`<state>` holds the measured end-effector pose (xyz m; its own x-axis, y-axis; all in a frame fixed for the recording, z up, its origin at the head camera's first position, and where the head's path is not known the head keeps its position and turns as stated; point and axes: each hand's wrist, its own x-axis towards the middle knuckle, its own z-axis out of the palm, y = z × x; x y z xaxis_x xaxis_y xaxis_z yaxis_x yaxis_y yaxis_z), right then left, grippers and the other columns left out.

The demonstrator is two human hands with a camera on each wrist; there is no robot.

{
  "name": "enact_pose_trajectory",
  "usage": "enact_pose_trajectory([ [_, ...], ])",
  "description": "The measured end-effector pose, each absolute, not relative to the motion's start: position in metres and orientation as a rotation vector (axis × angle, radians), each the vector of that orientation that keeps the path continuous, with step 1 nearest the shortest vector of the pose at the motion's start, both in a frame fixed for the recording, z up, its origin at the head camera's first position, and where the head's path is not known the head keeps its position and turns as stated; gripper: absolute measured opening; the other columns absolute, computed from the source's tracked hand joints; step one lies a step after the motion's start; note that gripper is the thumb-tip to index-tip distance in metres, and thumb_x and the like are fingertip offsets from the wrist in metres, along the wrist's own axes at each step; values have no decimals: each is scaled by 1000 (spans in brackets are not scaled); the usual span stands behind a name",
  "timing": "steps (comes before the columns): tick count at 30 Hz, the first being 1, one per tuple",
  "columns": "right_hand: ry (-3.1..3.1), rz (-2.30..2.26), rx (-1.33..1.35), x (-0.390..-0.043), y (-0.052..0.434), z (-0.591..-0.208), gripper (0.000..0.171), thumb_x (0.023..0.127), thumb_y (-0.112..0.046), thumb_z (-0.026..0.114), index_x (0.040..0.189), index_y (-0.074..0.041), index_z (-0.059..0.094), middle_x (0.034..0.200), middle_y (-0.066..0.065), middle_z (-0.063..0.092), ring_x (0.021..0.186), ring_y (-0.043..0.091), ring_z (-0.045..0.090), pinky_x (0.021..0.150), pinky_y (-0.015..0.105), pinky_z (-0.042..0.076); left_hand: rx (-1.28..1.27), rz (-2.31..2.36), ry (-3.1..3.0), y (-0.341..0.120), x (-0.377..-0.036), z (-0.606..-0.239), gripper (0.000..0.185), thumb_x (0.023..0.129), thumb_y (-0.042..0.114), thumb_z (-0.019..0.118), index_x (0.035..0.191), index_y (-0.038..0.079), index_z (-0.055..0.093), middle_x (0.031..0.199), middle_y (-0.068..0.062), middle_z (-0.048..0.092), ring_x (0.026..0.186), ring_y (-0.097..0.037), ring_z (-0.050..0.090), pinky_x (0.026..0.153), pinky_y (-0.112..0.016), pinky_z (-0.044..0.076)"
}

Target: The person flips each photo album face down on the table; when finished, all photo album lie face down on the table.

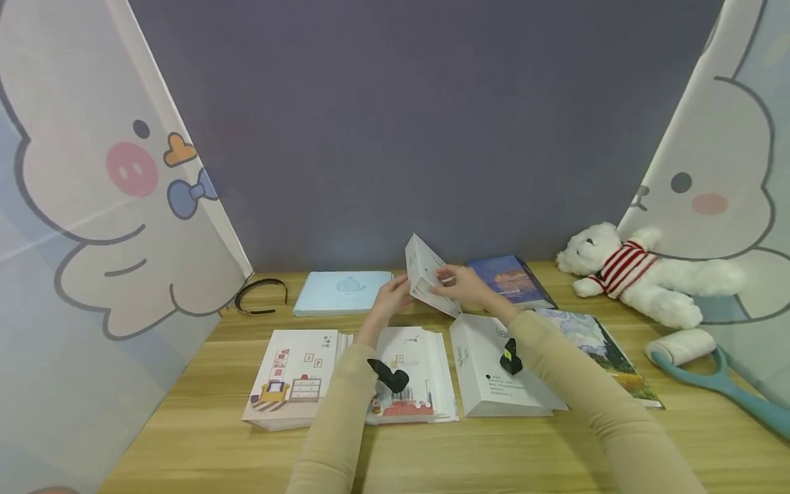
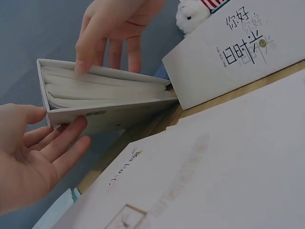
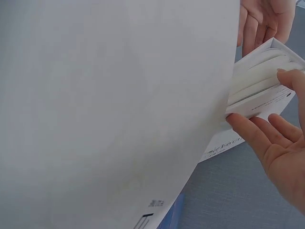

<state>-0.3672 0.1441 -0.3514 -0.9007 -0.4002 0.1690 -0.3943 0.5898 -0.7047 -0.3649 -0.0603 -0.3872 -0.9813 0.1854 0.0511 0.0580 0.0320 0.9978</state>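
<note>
A thick white book [image 1: 420, 264] is held up and tilted over the back of the table, layered white pages [image 2: 105, 88] showing between its stiff covers. My left hand [image 1: 390, 302] grips its near left corner, thumb at the edge and fingers beneath. On the other side my right hand [image 1: 464, 285] pinches it, the thumb on the page edges and fingertips against the cover. Just below stands a white book [image 1: 503, 360] with black lettering, its covers spread like a tent. Under my left forearm lies a white book [image 1: 401, 374] with a room drawing.
Another illustrated white book [image 1: 296, 374] lies at left. Behind are a light blue book [image 1: 342, 291] and a black headband [image 1: 242, 296]. A dark blue book [image 1: 512, 280], a painting-covered book [image 1: 607, 350], a white plush bear [image 1: 642, 274] and a lint roller [image 1: 681, 346] lie at right.
</note>
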Motion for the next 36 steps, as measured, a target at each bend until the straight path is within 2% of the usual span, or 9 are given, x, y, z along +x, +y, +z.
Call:
enact_pose_trajectory([
  [11,2757,-1281,-656,-369,139,-348,49,90,-27,64,132,-4,52,133,17,53,117,33,56,82,37,56,348,2127,2092,-63,-363,-382,46,102,30,38,145,15,35,137,-20,49,118,-37,55,97,-44,48],
  [17,2698,-1357,-644,-368,133,-347,52,89,-28,65,132,-4,51,133,19,53,117,35,55,83,37,56,307,2214,1999,-68,-362,-382,48,101,33,41,146,18,35,135,-20,50,120,-35,54,99,-44,46],
  [20,2644,-1423,-638,-367,131,-346,54,89,-27,65,135,-4,47,134,19,51,118,35,54,84,37,56,293,2279,1917,-69,-363,-381,48,100,32,43,146,20,35,138,-18,49,124,-34,51,102,-44,43],
  [23,2601,-1477,-661,-366,129,-346,62,89,-24,65,141,-5,37,136,22,47,119,38,52,84,38,56,294,2315,1877,-70,-364,-380,47,100,32,44,145,21,36,141,-14,47,126,-32,49,105,-45,41],
  [29,2538,-1577,-752,-368,123,-345,81,88,-12,65,151,-11,14,148,24,27,121,44,49,89,44,53,307,2275,1880,-70,-359,-366,48,102,34,36,149,25,28,150,-6,36,135,-28,38,110,-47,33],
  [31,2547,-1585,-795,-369,121,-345,84,88,-10,66,151,-15,12,151,22,23,121,44,49,89,45,52,325,2233,1895,-70,-354,-358,49,103,33,33,150,24,23,153,-7,29,139,-29,32,112,-48,30],
  [36,2555,-1555,-857,-360,118,-336,79,88,-3,63,151,-8,15,153,23,18,122,49,45,90,50,51,316,2204,1945,-67,-358,-362,50,102,38,33,150,26,23,154,-5,25,140,-30,27,111,-53,28],
])
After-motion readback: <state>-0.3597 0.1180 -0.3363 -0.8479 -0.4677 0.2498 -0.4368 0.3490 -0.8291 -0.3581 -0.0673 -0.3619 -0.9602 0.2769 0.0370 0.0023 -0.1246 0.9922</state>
